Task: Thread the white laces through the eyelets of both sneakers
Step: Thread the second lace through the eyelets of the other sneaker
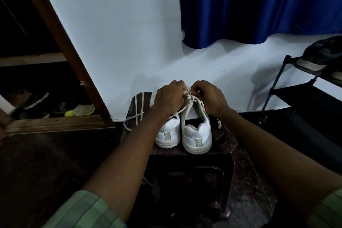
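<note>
Two white sneakers stand side by side on a dark stool (227,140), heels toward me. The right sneaker (196,131) has a white lace (190,99) partly threaded through its front eyelets. My left hand (169,96) and my right hand (211,96) meet over that lacing, each with fingers curled and pinching the lace near the toe end. My left forearm covers much of the left sneaker (169,131). A second, loose white lace (137,109) lies on the stool's left side and hangs over its edge.
A white wall rises just behind the stool, with a blue curtain (259,5) above right. A black shoe rack (305,98) stands at the right. A wooden door frame (74,61) leans at left, with other shoes (79,110) beyond it. The floor is dark.
</note>
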Available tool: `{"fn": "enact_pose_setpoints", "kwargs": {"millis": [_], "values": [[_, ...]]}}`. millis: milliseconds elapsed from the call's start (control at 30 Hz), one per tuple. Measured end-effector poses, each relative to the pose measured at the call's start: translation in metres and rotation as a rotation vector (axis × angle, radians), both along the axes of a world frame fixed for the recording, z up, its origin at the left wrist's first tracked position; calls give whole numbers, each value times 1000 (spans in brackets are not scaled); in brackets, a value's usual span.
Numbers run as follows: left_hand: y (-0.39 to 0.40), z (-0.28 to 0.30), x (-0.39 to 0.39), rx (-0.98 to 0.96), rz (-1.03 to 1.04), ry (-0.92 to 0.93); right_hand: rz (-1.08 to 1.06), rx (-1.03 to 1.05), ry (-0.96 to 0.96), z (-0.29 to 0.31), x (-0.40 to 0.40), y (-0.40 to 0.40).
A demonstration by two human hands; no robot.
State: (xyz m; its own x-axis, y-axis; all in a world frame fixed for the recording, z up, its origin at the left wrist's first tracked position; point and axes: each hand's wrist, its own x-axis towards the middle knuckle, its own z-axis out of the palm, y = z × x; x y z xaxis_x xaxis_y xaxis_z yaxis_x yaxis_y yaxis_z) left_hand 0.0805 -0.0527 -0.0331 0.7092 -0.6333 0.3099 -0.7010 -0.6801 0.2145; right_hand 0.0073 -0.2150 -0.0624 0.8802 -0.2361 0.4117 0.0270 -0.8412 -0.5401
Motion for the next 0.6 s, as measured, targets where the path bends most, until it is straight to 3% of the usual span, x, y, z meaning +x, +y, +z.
{"fn": "enact_pose_setpoints", "kwargs": {"millis": [100,233,400,600], "values": [[9,4,8,-139,-16,165,-15,60,-9,11,-5,-5],[20,3,10,-174,-148,255,109,152,36,13,-15,-11],[19,-1,2,-206,-144,172,85,128,5,6,-10,-2],[11,-6,2,-45,-70,82,90,-74,21,-2,-1,3]]}}
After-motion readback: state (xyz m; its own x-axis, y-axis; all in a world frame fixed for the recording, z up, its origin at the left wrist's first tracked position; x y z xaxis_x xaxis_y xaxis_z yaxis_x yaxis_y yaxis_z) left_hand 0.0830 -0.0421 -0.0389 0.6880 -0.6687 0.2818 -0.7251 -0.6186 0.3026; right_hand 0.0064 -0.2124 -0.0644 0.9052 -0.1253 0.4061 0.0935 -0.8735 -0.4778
